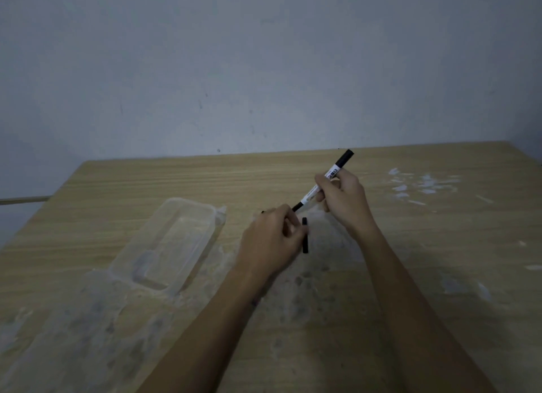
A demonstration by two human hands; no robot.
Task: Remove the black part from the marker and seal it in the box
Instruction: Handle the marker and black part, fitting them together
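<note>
My right hand (341,199) grips a white marker (312,192) with a black rear end, held tilted above the table, its black tip end pointing down-left. My left hand (271,240) touches that tip end with its fingers and also holds a black cap (305,235), which sticks out upright on the hand's right side. A clear plastic box (173,243) lies open on the table to the left of both hands. Its clear lid (73,328) lies nearer to me at the lower left.
The wooden table (440,246) carries white smears at the far right and grey smudges near the middle. A pale wall stands right behind its far edge. The table's left edge runs diagonally past the box.
</note>
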